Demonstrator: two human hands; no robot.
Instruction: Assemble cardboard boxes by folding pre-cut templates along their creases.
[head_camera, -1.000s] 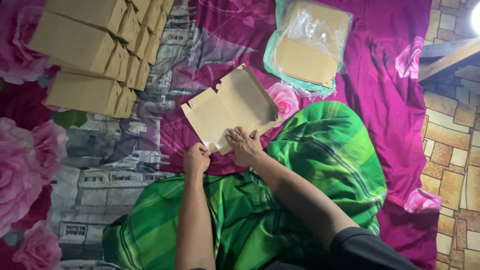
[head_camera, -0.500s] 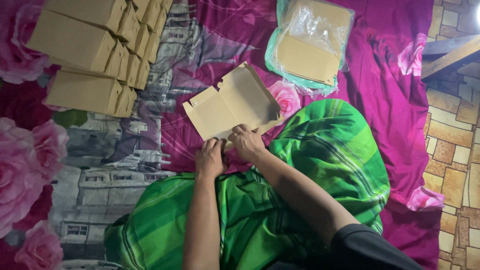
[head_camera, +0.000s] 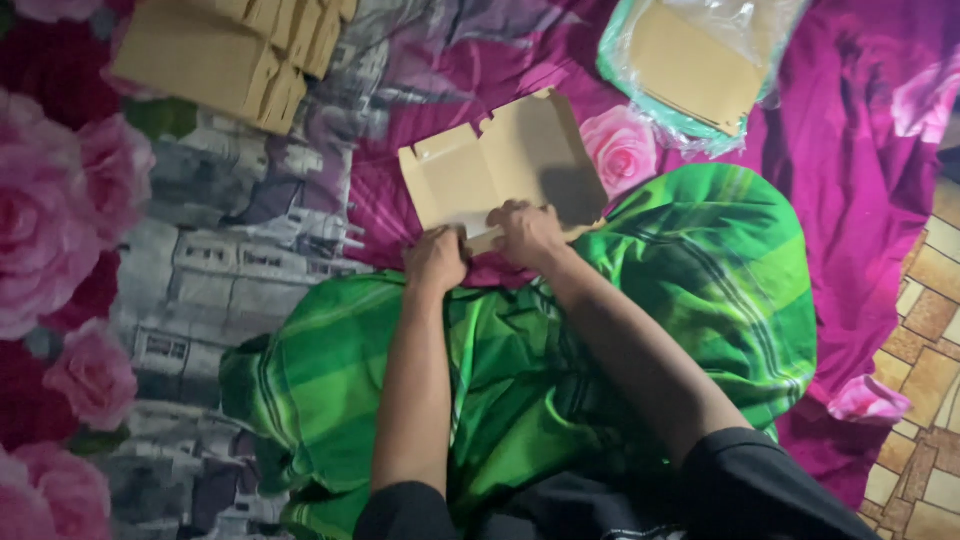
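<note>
Shifted slightly, both hands (head_camera: 480, 250) grip the flat carton (head_camera: 500, 165) (folded boxes (head_camera: 230, 50) stacked nearby).

A flat, unfolded tan cardboard box blank (head_camera: 500, 165) with notched flaps lies open on the magenta floral cloth, its near edge pinched.

The near edge of the flat cardboard box blank (head_camera: 505, 165) is lying hidden under the left hand (head_camera: 435, 260) and the right hand (head_camera: 527, 232), so how the fingers are gripping it cannot be told. The stack of folded cardboard boxes (head_camera: 225, 55) is running off the top edge of the picture. The plastic bag of flat blanks (head_camera: 690, 65) is also being cut off at the top, and its count is staying unclear through the film.
</note>
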